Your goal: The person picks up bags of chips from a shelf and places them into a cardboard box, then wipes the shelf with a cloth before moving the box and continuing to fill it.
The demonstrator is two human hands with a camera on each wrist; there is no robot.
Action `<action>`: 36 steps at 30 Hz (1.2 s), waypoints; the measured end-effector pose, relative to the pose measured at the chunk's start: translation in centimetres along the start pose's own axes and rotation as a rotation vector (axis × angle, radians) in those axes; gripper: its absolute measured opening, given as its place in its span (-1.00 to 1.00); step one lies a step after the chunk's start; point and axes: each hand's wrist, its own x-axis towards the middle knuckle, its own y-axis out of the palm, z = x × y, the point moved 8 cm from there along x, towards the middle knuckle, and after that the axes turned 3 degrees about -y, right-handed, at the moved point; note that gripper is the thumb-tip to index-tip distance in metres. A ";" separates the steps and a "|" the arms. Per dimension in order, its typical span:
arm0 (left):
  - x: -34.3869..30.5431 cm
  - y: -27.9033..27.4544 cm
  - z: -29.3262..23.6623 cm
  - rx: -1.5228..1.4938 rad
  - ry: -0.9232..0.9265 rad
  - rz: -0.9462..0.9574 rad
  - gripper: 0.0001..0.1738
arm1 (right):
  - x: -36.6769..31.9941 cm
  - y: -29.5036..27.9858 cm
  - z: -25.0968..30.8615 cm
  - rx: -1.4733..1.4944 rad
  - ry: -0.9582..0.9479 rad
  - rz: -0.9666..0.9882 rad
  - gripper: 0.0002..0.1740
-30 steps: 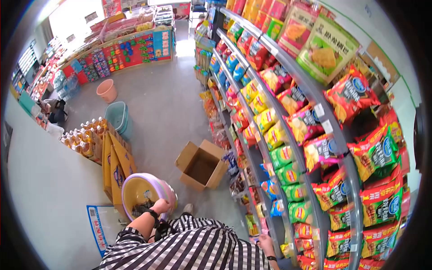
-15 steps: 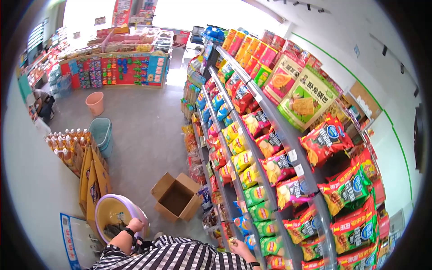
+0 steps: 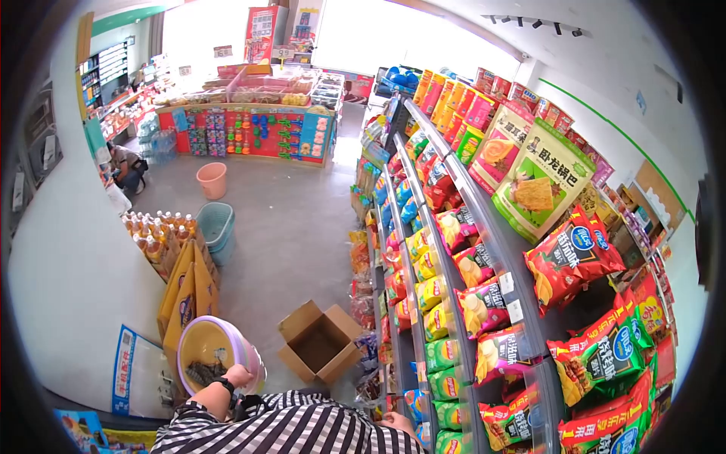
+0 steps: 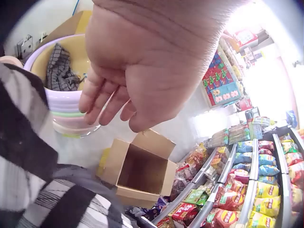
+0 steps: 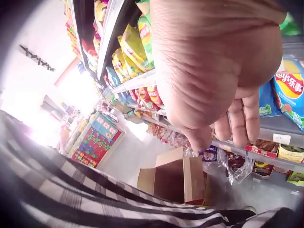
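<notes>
My left hand [image 3: 239,376] hangs low in the head view, overlapping the right rim of a purple-rimmed tub [image 3: 240,344]. In the left wrist view, this hand [image 4: 142,71] has loosely bent fingers and holds nothing. A dark checked cloth [image 4: 59,71] lies inside the tub's yellow bowl. Low beside the snack shelves is my right hand [image 3: 395,421]. Seen from the right wrist, its fingers [image 5: 237,121] hang relaxed with nothing in them, near blue chip bags [image 5: 289,85]. On the floor ahead stands an open cardboard box [image 3: 340,362], flaps spread.
Curved shelves of chip bags [image 3: 484,306] line the right side. Along the left wall are folded cartons [image 3: 178,299], bottled drinks [image 3: 159,234], blue-green baskets [image 3: 218,227] and a pink bucket [image 3: 212,180]. A person [image 3: 127,168] crouches far left; a display counter [image 3: 257,136] stands at the back.
The head view has tilted up, bringing in more ceiling and back windows. The right hand appears farther left in the head view and nearer the body. The left hand remains by the tub.
</notes>
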 end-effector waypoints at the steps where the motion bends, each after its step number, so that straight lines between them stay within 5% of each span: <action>1: 0.1 -0.4 0.1 0.005 -0.008 -0.007 -0.65 | 0.3 0.0 -0.5 0.009 0.000 -0.016 -0.58; 8: 3.1 -0.6 -3.1 0.217 -0.065 0.058 -0.61 | 0.4 0.4 -6.9 -0.042 0.115 -0.046 -0.51; 13: 8.5 -1.6 -8.0 0.208 0.178 0.041 -0.66 | 2.4 3.0 -8.9 0.030 0.194 -0.010 -0.52; 19: 15.9 -7.4 -10.3 0.100 0.121 0.051 -0.66 | 9.3 6.0 -8.9 0.093 0.310 0.035 -0.53; 21: 19.2 -10.3 -9.8 0.134 0.046 0.053 -0.68 | 14.0 7.7 -9.5 0.139 0.161 0.047 -0.55; 22: 20.3 -11.9 -9.5 0.082 0.033 0.063 -0.67 | 16.6 7.6 -6.9 -0.115 -0.026 0.039 -0.63; 25: 25.9 -15.9 -7.2 0.060 -0.025 0.050 -0.66 | 17.0 -1.2 11.4 0.032 0.147 -0.027 -0.67; 27: 28.1 -18.8 -6.2 0.088 -0.088 0.071 -0.66 | 19.3 -4.4 16.7 0.178 0.231 -0.105 -0.70; 29: 30.8 -21.0 -5.4 0.047 -0.065 0.085 -0.74 | 21.1 -6.2 18.1 0.284 0.223 -0.256 -0.80; 32: 32.8 -24.3 -6.0 -0.050 -0.073 -0.003 -0.74 | 22.0 -7.9 22.0 0.263 0.262 -0.228 -0.75; 36: 33.5 -26.1 -6.8 -0.179 -0.059 -0.074 -0.70 | 23.6 -6.4 19.8 0.105 0.344 -0.085 -0.68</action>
